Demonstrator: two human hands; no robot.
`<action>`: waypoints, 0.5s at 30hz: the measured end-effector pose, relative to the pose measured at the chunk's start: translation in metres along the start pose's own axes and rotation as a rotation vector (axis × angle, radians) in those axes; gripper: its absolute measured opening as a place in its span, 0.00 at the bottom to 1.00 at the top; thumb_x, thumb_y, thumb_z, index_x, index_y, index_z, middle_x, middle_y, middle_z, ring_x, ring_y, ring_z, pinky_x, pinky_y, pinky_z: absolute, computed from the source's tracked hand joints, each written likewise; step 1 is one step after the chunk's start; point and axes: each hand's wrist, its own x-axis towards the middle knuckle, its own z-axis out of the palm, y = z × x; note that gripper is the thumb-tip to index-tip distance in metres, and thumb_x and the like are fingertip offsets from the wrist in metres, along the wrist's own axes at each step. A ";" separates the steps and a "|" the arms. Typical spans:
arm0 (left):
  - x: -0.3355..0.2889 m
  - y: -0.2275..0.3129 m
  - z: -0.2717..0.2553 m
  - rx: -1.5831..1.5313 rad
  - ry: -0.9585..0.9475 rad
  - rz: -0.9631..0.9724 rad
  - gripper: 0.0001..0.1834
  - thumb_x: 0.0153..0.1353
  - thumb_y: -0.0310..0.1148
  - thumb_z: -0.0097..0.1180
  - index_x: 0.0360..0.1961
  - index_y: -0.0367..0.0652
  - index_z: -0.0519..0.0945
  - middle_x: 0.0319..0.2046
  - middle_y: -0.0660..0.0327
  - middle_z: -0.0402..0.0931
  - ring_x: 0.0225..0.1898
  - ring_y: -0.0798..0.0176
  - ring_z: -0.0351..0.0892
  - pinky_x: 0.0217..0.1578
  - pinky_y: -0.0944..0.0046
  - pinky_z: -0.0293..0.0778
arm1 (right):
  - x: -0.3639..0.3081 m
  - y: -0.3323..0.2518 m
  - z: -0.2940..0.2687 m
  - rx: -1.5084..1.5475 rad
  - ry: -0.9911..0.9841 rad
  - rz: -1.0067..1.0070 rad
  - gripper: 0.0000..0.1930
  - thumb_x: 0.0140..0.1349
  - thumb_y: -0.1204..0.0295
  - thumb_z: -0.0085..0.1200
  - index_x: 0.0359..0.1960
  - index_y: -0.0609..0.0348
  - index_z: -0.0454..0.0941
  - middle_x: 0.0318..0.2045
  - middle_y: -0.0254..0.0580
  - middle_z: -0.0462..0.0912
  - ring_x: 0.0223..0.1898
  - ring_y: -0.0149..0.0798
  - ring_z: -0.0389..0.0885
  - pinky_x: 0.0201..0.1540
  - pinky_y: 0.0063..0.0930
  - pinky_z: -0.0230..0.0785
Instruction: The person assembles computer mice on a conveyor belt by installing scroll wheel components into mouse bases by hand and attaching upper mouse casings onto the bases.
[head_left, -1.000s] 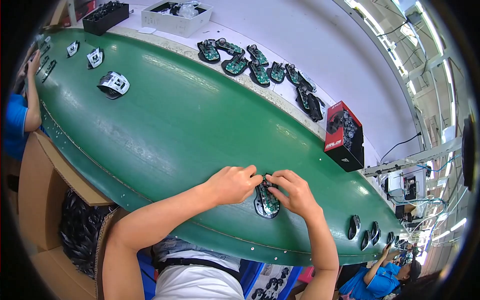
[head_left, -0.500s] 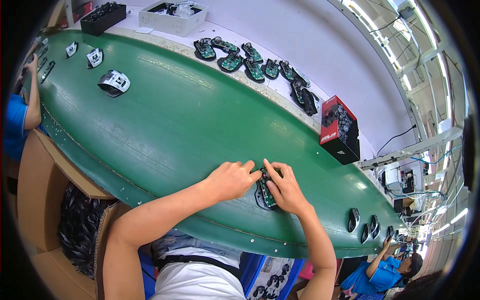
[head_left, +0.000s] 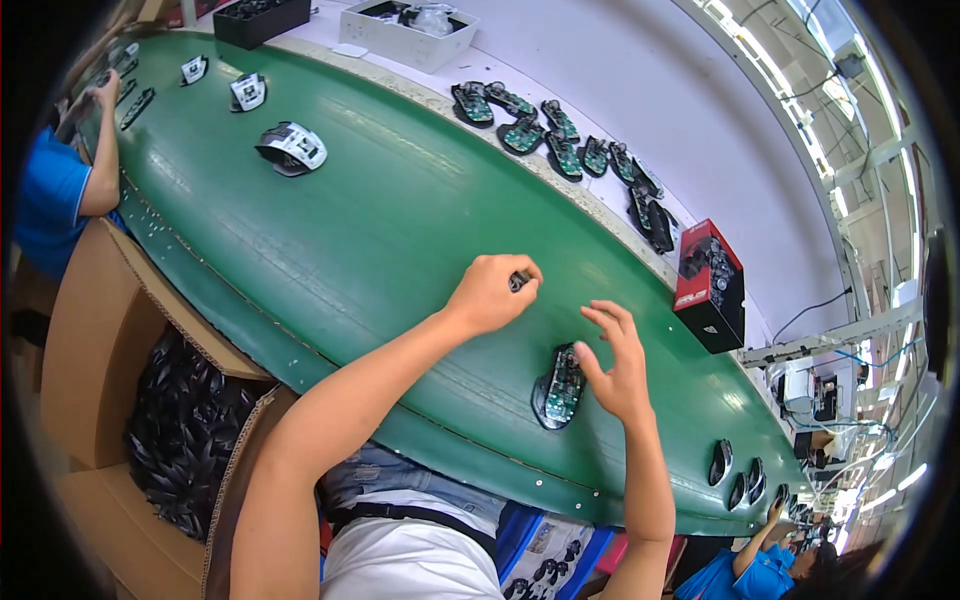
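Observation:
A computer mouse base with a green circuit board (head_left: pixel 561 388) lies on the green belt in front of me, its top cover off. My right hand (head_left: pixel 618 368) is just to its right, fingers apart; the thumb is at the board's upper edge, and I cannot tell whether it touches. Up and to the left, my left hand (head_left: pixel 492 293) is raised over the belt with its fingers curled round a small dark round part (head_left: pixel 519 281), which looks like a scroll wheel. The fingers hide some of that part.
Mouse bases with bare boards (head_left: pixel 562 155) line the far ledge beside a red-and-black box (head_left: pixel 712 285) of small parts. White-and-black mouse shells (head_left: pixel 292 149) sit far left; dark mice (head_left: pixel 721 462) lie right. A carton (head_left: pixel 95 340) of black pieces stands near left. Co-workers sit at both ends.
My left hand has lifted away from the mouse base, up and left, with the small dark part. My right hand has opened and drawn off the board. The whole view has shifted.

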 end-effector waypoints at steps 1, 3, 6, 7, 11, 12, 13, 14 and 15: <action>0.001 -0.002 -0.002 0.009 0.008 -0.005 0.08 0.57 0.30 0.60 0.36 0.38 0.85 0.32 0.50 0.84 0.33 0.57 0.85 0.36 0.60 0.78 | 0.014 -0.009 0.004 0.009 -0.001 -0.037 0.21 0.58 0.72 0.61 0.55 0.59 0.77 0.58 0.53 0.73 0.58 0.55 0.75 0.60 0.43 0.68; 0.004 -0.005 -0.006 -0.094 0.078 -0.009 0.07 0.57 0.31 0.59 0.33 0.38 0.84 0.29 0.51 0.83 0.32 0.47 0.84 0.36 0.56 0.79 | 0.046 -0.034 0.018 0.051 -0.032 -0.109 0.20 0.58 0.72 0.61 0.54 0.59 0.78 0.57 0.53 0.73 0.57 0.55 0.75 0.59 0.42 0.69; 0.000 -0.016 0.008 -0.017 -0.113 0.241 0.10 0.60 0.31 0.57 0.41 0.41 0.82 0.40 0.52 0.84 0.45 0.50 0.83 0.45 0.53 0.77 | 0.106 -0.065 0.047 0.066 -0.049 -0.365 0.18 0.59 0.70 0.60 0.51 0.58 0.79 0.53 0.50 0.76 0.54 0.53 0.78 0.55 0.41 0.72; -0.005 -0.025 0.017 0.271 0.105 0.413 0.10 0.61 0.33 0.54 0.41 0.42 0.81 0.40 0.55 0.81 0.46 0.52 0.80 0.44 0.54 0.75 | 0.130 -0.080 0.067 0.102 -0.066 -0.444 0.17 0.59 0.70 0.60 0.50 0.58 0.79 0.52 0.50 0.78 0.52 0.53 0.79 0.53 0.41 0.72; -0.009 -0.044 0.022 0.416 0.016 0.516 0.07 0.64 0.35 0.51 0.38 0.46 0.76 0.36 0.61 0.73 0.45 0.53 0.74 0.44 0.57 0.72 | 0.221 -0.150 0.156 -0.007 -0.310 -0.438 0.23 0.60 0.63 0.61 0.57 0.53 0.75 0.56 0.53 0.75 0.53 0.56 0.78 0.55 0.44 0.73; -0.011 -0.049 0.014 0.337 0.023 0.521 0.05 0.64 0.35 0.52 0.37 0.46 0.75 0.32 0.61 0.72 0.41 0.54 0.74 0.42 0.56 0.73 | 0.238 -0.175 0.183 -0.096 -0.313 -0.444 0.27 0.59 0.62 0.62 0.61 0.52 0.72 0.59 0.55 0.72 0.54 0.58 0.76 0.56 0.44 0.73; -0.006 -0.027 0.013 0.306 -0.075 0.457 0.03 0.61 0.31 0.56 0.35 0.44 0.77 0.32 0.59 0.74 0.36 0.52 0.78 0.37 0.54 0.75 | 0.254 -0.172 0.201 -0.133 -0.217 -0.408 0.31 0.59 0.61 0.63 0.64 0.50 0.68 0.61 0.57 0.70 0.56 0.59 0.75 0.57 0.47 0.72; -0.006 -0.012 0.019 0.237 -0.048 0.364 0.03 0.59 0.29 0.57 0.34 0.43 0.78 0.31 0.57 0.75 0.33 0.51 0.79 0.34 0.52 0.76 | 0.266 -0.171 0.223 -0.153 -0.128 -0.379 0.35 0.58 0.59 0.64 0.67 0.48 0.65 0.63 0.58 0.68 0.57 0.60 0.74 0.59 0.49 0.71; -0.008 -0.005 0.025 0.176 -0.016 0.266 0.02 0.57 0.26 0.59 0.32 0.43 0.79 0.30 0.56 0.76 0.29 0.49 0.80 0.31 0.51 0.76 | 0.277 -0.174 0.244 -0.137 -0.100 -0.330 0.36 0.59 0.58 0.63 0.69 0.45 0.64 0.64 0.61 0.67 0.60 0.61 0.72 0.60 0.50 0.70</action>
